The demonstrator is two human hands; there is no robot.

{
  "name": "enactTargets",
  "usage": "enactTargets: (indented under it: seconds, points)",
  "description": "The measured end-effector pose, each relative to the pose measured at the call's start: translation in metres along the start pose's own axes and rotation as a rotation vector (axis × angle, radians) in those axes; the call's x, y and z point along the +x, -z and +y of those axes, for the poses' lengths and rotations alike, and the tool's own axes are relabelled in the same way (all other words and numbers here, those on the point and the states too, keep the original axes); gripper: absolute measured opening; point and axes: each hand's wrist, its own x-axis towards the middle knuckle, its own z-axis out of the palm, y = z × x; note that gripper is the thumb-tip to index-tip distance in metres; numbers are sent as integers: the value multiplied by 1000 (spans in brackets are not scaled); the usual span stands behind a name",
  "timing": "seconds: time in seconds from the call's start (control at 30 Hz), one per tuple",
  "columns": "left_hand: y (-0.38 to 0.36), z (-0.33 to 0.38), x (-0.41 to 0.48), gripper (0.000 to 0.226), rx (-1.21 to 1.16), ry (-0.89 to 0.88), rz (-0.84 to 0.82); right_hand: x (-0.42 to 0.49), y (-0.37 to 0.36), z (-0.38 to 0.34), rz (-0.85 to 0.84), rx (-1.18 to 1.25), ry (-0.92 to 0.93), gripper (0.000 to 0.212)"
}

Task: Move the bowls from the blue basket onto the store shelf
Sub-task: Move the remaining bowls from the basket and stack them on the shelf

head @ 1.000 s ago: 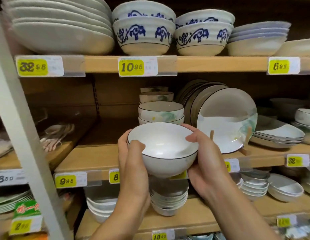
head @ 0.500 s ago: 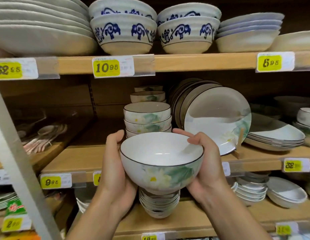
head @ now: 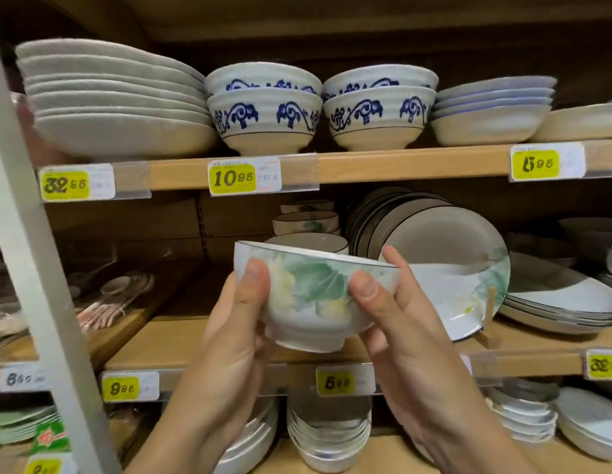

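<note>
Wooden store shelving point(head: 400, 165) filled the view, three tiers deep, with yellow price tags clipped along each front edge. Nearest the camera, one white bowl point(head: 311, 295) with a thin dark rim and a green-and-yellow floral print was held in the air in front of the middle shelf point(head: 167, 340), tilted so that its side and foot faced the camera. Left hand point(head: 229, 340) was closed on the bowl's left side, thumb pressed flat on the outer wall, fingers hidden behind. Right hand point(head: 397, 323) was closed on the right side — thumb on the wall, fingers curled over the rim.

Directly behind the held bowl, on the middle shelf: a stack of matching bowls point(head: 308, 234), more of the same further back. Just right of them, a row of dark-rimmed plates point(head: 445, 261) stood on edge, the front one leaning on a wooden stand; flatter dishes point(head: 554, 299) lay stacked to the right.

Lower shelf, beneath the hands: nested small white bowls point(head: 328, 436).

Upper shelf, farthest: large pale plates point(head: 116, 107) at left, two stacks of blue-patterned bowls point(head: 267, 111) at centre — tagged 10.95 point(head: 232, 178) — and shallow pale bowls point(head: 493, 107) at right.
</note>
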Motion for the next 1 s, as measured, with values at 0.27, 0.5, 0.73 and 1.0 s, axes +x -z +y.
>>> enactTargets:
  seconds: [0.27,0.5,0.73,1.0]
  points:
    - [13,27,29,91,273,-155,-15,49,-1,-25,-132,-85,178,98]
    - [26,33,63,72,402,-176,-88,79,3,-24,-161,-139,216,72]
    - [47,19,105,77,475,-133,-84,113,4,-13,-92,-133,267,89]
    - [67,-7,133,78,375,-89,-162,142,12,11,-62,-311,232,76]
